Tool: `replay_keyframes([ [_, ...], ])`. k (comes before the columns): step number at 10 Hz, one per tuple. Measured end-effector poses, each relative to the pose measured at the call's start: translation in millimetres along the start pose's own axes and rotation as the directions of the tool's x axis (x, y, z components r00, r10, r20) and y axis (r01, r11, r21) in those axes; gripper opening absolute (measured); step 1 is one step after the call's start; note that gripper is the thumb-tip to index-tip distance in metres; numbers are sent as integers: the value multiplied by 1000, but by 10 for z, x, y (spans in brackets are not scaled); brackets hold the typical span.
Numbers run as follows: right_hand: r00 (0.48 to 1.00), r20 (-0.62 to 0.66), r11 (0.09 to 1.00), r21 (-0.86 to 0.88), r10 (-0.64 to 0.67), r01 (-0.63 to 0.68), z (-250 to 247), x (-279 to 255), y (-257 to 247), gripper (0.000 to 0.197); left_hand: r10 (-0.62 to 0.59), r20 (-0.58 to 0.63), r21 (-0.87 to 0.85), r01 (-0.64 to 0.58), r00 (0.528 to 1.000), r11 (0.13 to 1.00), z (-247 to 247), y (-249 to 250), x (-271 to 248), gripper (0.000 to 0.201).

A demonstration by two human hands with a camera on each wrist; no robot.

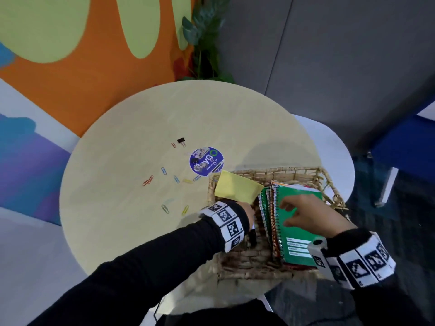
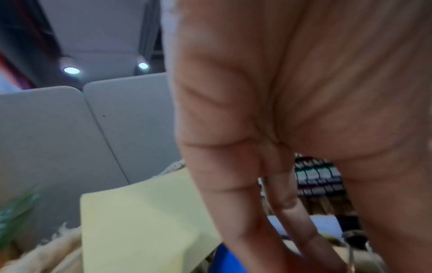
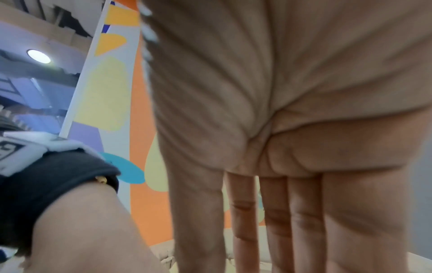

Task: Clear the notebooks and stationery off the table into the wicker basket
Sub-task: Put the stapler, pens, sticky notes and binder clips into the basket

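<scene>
Wicker basket (image 1: pixel 296 171), at the table's near-right edge: my right hand (image 1: pixel 308 214), fingers straight, is pressing the green notebook (image 1: pixel 297 249) stack aside inside it so my left hand (image 1: pixel 247 211), grip hidden, is slotting the yellow pad (image 1: pixel 237 188) in alongside; paper clips (image 1: pixel 164 189) are waiting left of it.

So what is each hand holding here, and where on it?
Left hand: yellow sticky-note pad, near edge. Right hand: rests on green spiral notebook, no grip.

Round pale tabletop (image 1: pixel 131 220), round blue sticker (image 1: pixel 206 161) near its middle, leafy green plant (image 1: pixel 204 36) behind the far edge, orange wall with pale green shapes (image 1: pixel 77 31), grey wall panel (image 1: pixel 341 48), white chair backs (image 2: pixel 70 129), ceiling lights (image 2: pixel 71 70).
</scene>
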State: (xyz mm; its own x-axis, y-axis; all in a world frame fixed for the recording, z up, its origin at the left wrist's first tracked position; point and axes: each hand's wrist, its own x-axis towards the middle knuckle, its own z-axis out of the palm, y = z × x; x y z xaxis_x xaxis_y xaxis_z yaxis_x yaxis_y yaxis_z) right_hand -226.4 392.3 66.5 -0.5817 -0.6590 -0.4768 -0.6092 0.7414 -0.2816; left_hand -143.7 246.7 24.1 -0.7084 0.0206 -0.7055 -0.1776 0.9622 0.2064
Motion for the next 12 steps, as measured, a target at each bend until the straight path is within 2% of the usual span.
replay_keyframes([
  [1,1000,-11,999,47,7,-6,54,-89,96,39,35,-88,-72,-42,995,997,56,-35,56,38],
  [2,1000,2,998,61,3,-3,89,-100,129,36,-25,-81,-127,15,996,992,31,-58,59,39],
  [3,1000,-11,997,69,-27,28,59,-63,128,32,-47,-32,-168,41,998,985,-122,-60,-51,21],
  [4,995,-85,991,120,-56,66,-84,28,52,20,7,-179,-134,-32,984,991,-332,-304,-134,20],
  [5,966,-246,956,253,-82,145,-365,164,-241,6,-42,-427,-400,-147,903,905,-473,-847,-268,19],
  [6,914,-399,889,388,-74,242,-654,531,-756,2,-296,-581,-610,-165,758,775,-491,-1491,-272,18],
  [7,890,-455,822,494,-34,284,-716,1177,-1332,9,-552,-547,-767,-114,629,631,-396,-2037,-147,18],
  [8,941,-335,827,540,39,158,-553,1863,-1849,11,-627,-506,-805,-62,592,591,-315,-2427,29,20],
  [9,975,-140,870,485,173,-85,-169,2474,-2094,15,-624,-505,-795,-41,596,605,-333,-2687,235,22],
  [10,969,28,929,282,244,-242,214,2754,-2073,37,-574,-544,-751,-50,612,658,-393,-2884,437,22],
  [11,933,83,878,317,351,-358,450,2893,-2012,44,-525,-555,-708,-35,645,705,-474,-3044,629,24],
  [12,901,40,841,345,431,-417,569,2980,-2023,35,-485,-545,-682,-26,684,731,-544,-3128,811,27],
])
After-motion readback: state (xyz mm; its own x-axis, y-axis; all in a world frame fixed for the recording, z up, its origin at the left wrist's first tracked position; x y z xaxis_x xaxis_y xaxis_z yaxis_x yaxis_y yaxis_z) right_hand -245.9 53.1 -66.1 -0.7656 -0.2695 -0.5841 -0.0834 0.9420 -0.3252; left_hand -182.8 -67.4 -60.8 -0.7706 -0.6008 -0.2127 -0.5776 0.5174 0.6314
